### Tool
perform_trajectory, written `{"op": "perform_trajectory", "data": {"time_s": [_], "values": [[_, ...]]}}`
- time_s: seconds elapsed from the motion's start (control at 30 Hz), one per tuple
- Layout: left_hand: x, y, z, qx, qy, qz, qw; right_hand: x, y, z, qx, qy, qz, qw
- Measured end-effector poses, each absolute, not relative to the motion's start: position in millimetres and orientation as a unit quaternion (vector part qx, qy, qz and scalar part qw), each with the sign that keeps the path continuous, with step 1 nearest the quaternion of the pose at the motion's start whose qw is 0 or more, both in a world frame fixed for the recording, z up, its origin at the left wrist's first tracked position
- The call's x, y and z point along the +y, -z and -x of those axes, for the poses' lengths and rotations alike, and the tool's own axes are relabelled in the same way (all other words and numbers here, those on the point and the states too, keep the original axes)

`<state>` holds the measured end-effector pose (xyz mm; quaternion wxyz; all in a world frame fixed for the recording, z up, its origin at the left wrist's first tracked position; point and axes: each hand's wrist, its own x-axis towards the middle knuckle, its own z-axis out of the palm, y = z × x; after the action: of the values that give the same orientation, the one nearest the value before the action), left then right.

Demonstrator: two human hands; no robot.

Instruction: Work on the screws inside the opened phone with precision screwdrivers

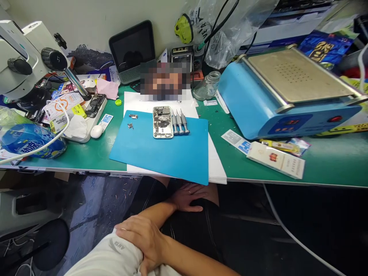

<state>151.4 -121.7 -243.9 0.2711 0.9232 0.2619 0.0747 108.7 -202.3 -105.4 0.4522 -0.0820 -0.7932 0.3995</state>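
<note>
My left hand (188,197) lies flat on my dark-trousered thigh under the table edge, fingers spread, a ring on one finger, holding nothing. My right hand (143,237) reaches across and rests on the white sleeve (110,257) of my left arm, fingers loosely laid over it. Above them on the green bench (86,153) lies a blue mat (163,151). An opened phone (162,122) with its insides showing sits on the mat. Three grey screwdrivers (180,122) lie to its right and small loose parts (132,120) to its left. Both hands are well clear of the mat.
A microscope (20,57) stands far left by a blue bottle (28,140), another opened phone (94,105) and a white oval object (96,131). A blue heating machine (287,92) fills the right. A tablet (132,50), glass jar (207,85) and white carton (276,159) stand around.
</note>
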Motion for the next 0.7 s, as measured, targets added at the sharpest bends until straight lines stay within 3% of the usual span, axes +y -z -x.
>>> {"op": "perform_trajectory", "data": {"time_s": [0.13, 0.47, 0.7], "values": [[-121.6, 243.3, -151.5, 0.264, -0.081, -0.923, 0.269, -202.0, 120.0, -110.8, -0.793, -0.356, 0.100, 0.484], [-124.3, 233.9, -149.9, 0.273, -0.087, -0.915, 0.283, -193.4, 211.4, -179.6, -0.836, -0.286, 0.219, 0.413], [-123.4, 230.9, -149.2, 0.274, -0.091, -0.912, 0.292, -203.5, 204.8, -199.4, -0.828, -0.271, 0.264, 0.414]]}}
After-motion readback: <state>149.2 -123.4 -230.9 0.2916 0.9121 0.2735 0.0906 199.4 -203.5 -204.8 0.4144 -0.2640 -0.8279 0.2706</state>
